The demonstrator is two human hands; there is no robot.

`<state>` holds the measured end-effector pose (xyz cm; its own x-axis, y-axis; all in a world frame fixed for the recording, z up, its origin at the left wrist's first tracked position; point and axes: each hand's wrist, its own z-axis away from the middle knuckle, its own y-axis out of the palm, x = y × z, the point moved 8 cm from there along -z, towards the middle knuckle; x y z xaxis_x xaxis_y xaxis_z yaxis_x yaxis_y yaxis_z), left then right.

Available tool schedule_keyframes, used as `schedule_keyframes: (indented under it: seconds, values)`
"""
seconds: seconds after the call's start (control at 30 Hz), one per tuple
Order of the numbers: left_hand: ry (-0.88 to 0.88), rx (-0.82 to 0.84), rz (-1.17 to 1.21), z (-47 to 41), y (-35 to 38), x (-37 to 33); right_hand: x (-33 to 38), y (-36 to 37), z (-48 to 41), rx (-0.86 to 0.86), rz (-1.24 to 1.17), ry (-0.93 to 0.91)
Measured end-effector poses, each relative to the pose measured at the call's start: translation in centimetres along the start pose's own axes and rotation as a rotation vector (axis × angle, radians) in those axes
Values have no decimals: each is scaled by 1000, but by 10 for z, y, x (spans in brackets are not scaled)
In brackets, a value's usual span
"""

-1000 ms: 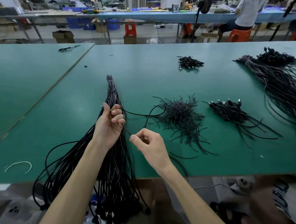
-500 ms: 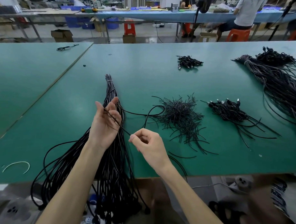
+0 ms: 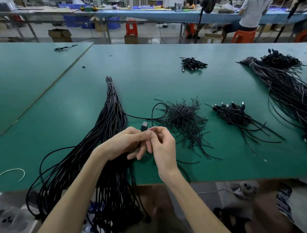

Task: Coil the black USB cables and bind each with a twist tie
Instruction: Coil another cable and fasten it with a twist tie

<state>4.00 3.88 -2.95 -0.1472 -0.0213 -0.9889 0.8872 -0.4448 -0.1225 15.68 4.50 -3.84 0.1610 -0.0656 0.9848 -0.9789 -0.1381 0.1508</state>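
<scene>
A single black USB cable [image 3: 144,126] is held just above the green table [image 3: 150,78], its metal-tipped plug end standing up right beyond the fingertips. The left hand [image 3: 125,145] pinches the cable just under the plug with thumb and forefinger, its other fingers hanging loosely apart below. The right hand [image 3: 163,146] meets it fingertip to fingertip, thumb and forefinger closed on the same spot, the remaining fingers curled into the palm. From the fingers the cable runs away in a loop and back towards the left.

Directly left of and beneath the left hand lies a long thick bundle of cables [image 3: 112,115], tied at its far tip and spilling over the near table edge. Just beyond the right fingers is a bristly heap of twist ties [image 3: 184,117]. Further right of that sits a pile of coiled cables [image 3: 233,114] with plugs showing. Well beyond lie a smaller pile [image 3: 193,62] and, far right, another large bundle [image 3: 286,82]. A white curved strip [image 3: 10,171] lies far left near the edge.
</scene>
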Motion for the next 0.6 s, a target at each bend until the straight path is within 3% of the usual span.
schedule_keyframes:
  seconds: [0.1, 0.27, 0.37, 0.6]
  values:
    - [103, -173, -113, 3, -1, -8, -2, -4, -1, -42, -3, 13]
    - [222, -539, -626, 21, -14, -18, -2, 1, -1, -4, -3, 4]
    - [236, -551, -862, 22, -6, -22, -1, 0, -1, -16, 4, -5]
    - [267, -615, -959, 23, -3, -29, 7, 16, 3, 84, 259, -75]
